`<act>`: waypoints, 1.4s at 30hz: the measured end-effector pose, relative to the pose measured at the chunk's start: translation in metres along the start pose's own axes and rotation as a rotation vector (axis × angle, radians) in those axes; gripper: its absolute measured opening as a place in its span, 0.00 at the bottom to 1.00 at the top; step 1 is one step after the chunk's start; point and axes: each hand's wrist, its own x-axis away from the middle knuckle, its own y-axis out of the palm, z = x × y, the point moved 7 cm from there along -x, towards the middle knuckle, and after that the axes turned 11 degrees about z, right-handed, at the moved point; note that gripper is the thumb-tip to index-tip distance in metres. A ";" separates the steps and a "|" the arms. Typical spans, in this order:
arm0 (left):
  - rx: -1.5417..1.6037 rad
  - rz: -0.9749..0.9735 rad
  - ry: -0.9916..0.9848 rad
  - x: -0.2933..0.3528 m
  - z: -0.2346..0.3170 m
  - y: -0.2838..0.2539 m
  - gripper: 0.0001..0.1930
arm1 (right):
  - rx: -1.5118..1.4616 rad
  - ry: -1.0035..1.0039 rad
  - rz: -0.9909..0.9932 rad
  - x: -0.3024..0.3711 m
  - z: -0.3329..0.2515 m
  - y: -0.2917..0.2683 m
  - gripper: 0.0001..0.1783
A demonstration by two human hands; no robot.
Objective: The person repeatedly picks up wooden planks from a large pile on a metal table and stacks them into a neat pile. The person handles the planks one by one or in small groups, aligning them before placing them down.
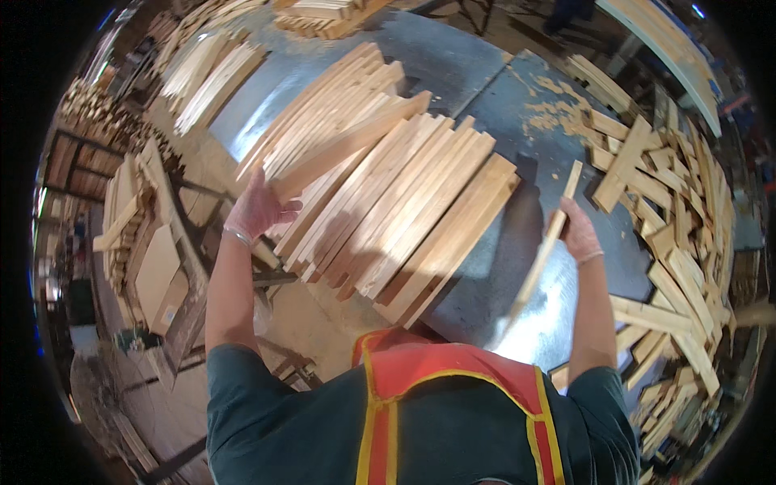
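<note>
My left hand [257, 212], in what looks like a thin pale glove, grips the near end of a wooden board [352, 147]. That board lies slantwise across a row of wooden slats [404, 210], some of them upright on edge, packed side by side on the metal table. Off to the right, my right hand [579, 230] is closed around a narrow wooden strip [540, 263], held tilted above the bare metal. The strip's lower end is blurred.
The metal table [453, 65] carries wood shavings [558, 109] at its far right. A jumbled heap of wood offcuts [679, 218] runs along the right side. More stacked slats [214, 77] stand at the far left, and a cardboard box [159, 275] sits below at left.
</note>
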 end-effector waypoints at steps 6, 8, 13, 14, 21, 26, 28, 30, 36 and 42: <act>-0.817 0.041 0.036 -0.033 0.006 0.043 0.36 | -0.497 0.072 0.149 0.016 0.072 0.022 0.23; -1.175 0.110 0.547 -0.004 0.012 0.045 0.38 | 0.052 -0.059 0.386 0.026 0.099 0.013 0.29; -1.889 0.257 1.067 0.048 -0.015 0.088 0.38 | -0.152 -0.051 0.527 0.036 0.123 0.014 0.25; -1.653 0.097 1.240 0.061 -0.032 0.123 0.29 | -0.153 -0.076 0.528 0.035 0.118 0.012 0.24; -1.669 -1.155 1.341 0.092 -0.248 0.275 0.15 | -0.050 -0.249 0.608 0.054 0.046 -0.020 0.18; -1.947 -1.356 1.206 0.083 -0.183 0.276 0.19 | -0.088 -0.287 0.599 0.048 0.040 -0.031 0.24; -1.793 -1.313 1.419 0.084 -0.176 0.259 0.18 | -0.145 -0.259 0.588 0.032 0.043 -0.009 0.24; -1.820 -1.306 1.432 0.082 -0.175 0.251 0.17 | -0.181 -0.193 0.608 0.023 0.057 0.016 0.23; -1.788 -0.910 1.435 0.064 -0.159 0.216 0.15 | 0.235 -0.186 0.458 -0.013 0.110 0.077 0.20; -1.847 0.198 0.540 0.011 -0.077 0.143 0.38 | 0.137 -0.215 0.071 0.051 0.100 0.220 0.42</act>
